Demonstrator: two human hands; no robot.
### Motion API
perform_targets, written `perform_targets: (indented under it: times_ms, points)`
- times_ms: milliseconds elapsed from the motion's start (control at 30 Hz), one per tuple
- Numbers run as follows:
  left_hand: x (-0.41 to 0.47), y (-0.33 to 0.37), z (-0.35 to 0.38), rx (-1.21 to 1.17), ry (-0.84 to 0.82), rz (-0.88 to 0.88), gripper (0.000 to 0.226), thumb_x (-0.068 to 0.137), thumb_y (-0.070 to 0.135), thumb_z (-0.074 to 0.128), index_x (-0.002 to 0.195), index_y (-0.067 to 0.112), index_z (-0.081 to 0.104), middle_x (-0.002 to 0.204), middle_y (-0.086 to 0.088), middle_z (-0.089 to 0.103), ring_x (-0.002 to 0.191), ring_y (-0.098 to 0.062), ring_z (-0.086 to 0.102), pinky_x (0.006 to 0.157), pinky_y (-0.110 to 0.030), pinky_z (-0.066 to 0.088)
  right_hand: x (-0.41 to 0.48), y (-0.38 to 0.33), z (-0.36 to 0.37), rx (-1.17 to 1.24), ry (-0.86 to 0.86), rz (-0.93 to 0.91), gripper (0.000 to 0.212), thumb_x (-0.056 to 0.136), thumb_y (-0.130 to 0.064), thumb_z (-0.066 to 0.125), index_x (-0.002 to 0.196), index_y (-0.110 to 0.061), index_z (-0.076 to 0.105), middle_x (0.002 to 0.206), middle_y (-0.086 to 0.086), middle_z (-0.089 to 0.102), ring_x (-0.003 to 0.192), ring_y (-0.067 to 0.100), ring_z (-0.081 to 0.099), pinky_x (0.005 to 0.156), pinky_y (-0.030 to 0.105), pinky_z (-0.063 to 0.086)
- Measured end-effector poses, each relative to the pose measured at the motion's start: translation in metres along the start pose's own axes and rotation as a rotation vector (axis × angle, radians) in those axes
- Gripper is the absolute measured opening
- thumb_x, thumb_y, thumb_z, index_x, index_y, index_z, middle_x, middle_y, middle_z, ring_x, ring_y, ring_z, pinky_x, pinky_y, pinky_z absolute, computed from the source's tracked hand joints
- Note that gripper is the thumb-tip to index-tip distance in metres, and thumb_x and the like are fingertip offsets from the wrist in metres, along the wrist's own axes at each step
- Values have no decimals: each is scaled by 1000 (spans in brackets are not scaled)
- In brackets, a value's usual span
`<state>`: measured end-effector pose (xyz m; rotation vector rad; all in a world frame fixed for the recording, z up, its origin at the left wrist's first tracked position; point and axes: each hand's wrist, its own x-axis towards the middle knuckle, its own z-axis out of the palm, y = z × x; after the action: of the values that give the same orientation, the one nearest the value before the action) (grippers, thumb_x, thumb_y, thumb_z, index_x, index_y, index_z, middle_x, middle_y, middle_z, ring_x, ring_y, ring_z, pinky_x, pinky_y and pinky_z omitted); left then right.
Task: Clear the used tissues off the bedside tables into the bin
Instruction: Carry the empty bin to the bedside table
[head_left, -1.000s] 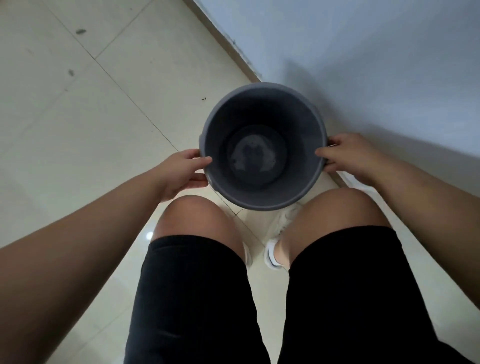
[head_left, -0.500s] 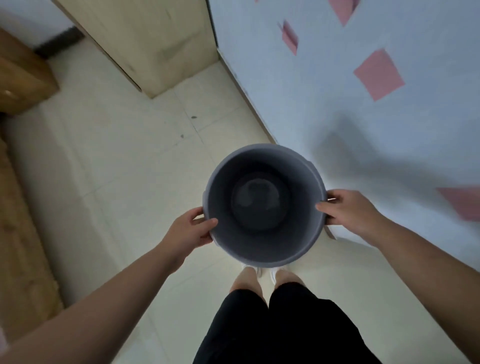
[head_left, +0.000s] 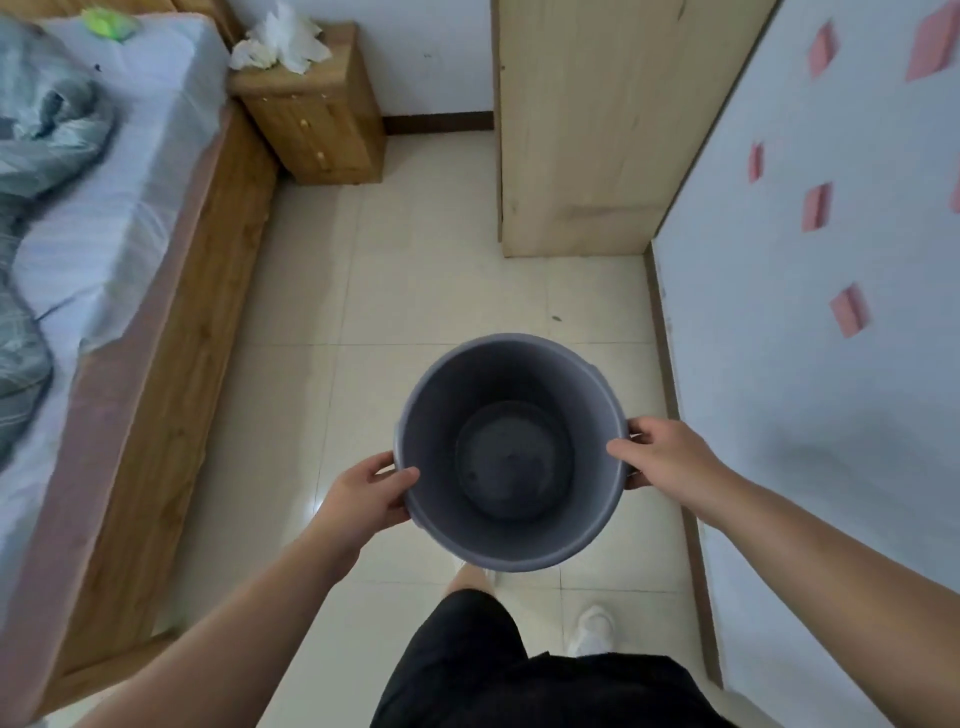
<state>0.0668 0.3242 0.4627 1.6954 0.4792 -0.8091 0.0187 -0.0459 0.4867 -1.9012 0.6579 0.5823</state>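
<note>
Crumpled white used tissues (head_left: 283, 44): far left, heaped on top of the small wooden bedside table (head_left: 322, 130), which stands against the far wall beside the head of the bed. None are in the bin yet.

Round grey plastic bin (head_left: 431, 415): near centre, carried above the pale tiled floor (head_left: 426, 280), mouth up, nothing showing inside.

My left hand (head_left: 363, 499) grips the bin's left rim, thumb hooked over the lip and fingers curled round the outside. My right hand (head_left: 660, 457) grips the right rim the same way. Both are clamped on the bin.

Step, as I judge it: bringing the bin to the table, well short of it; no clearing started. Next move calls for walking up the aisle between bed and wall and setting the bin down just beside the table. That frees a hand to gather the heap, which is loose and light and may shed pieces.

Counts:
- Bin: one.
- Bedside table in view: one; the task says tables, so another must be out of frame.
- Tissue heap: one; separate tissues cannot be told.
- Hands: two.
- Wood-framed bed with white sheet (head_left: 119, 171): one, left.
- Pale wooden wardrobe (head_left: 582, 130): one, far right.
- Pink patches (head_left: 849, 309) on the right wall: six by my count, one cut by the edge.
</note>
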Motion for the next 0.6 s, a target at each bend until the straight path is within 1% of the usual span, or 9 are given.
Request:
perform_targets:
  times_ms: [100,200,300,433,533,600]
  points:
    - [18,10,-51,-59,30,-3,32,98,24,73,129,24,68,105,-1,84,95,-24,82,73,-28,67,28,-51,37,-39,-5,-21,13,94,-29,66,106,-27,72,89,-6,81,73,12,79,79,39,66]
    - [33,30,-99,-70,55,-7,30,98,24,74,127,25,67,102,3,85,92,-21,82,69,-27,66,48,-97,63,-51,-12,-22,14,94,-25,66,107,-24,73,86,-6,81,74,12,79,74,35,67]
    - [50,59,-140,-101,63,9,32,98,23,75,129,23,67,105,0,84,92,-23,82,71,-31,67,70,-140,77,-87,-47,-48,15,95,-27,67,108,-25,72,90,-5,81,76,11,78,70,33,67]
    - [82,96,-177,-140,78,39,20,98,21,76,116,28,69,102,0,85,90,-25,82,69,-31,67,110,-195,84,-137,-69,-73,15,95,-31,67,108,-30,72,88,-10,80,75,7,76,63,27,61]
    - [113,119,-199,-155,103,35,18,97,22,76,109,32,68,100,2,85,90,-24,82,70,-32,67,150,-229,91,-143,-76,-86,14,93,-30,67,106,-30,72,86,-12,80,74,8,76,64,30,62]
    - [136,134,-215,-161,122,25,18,97,24,77,109,34,67,99,5,85,89,-22,82,68,-31,67,182,-250,97,-138,-91,-94,14,92,-30,68,105,-30,72,86,-12,81,73,8,77,63,30,62]
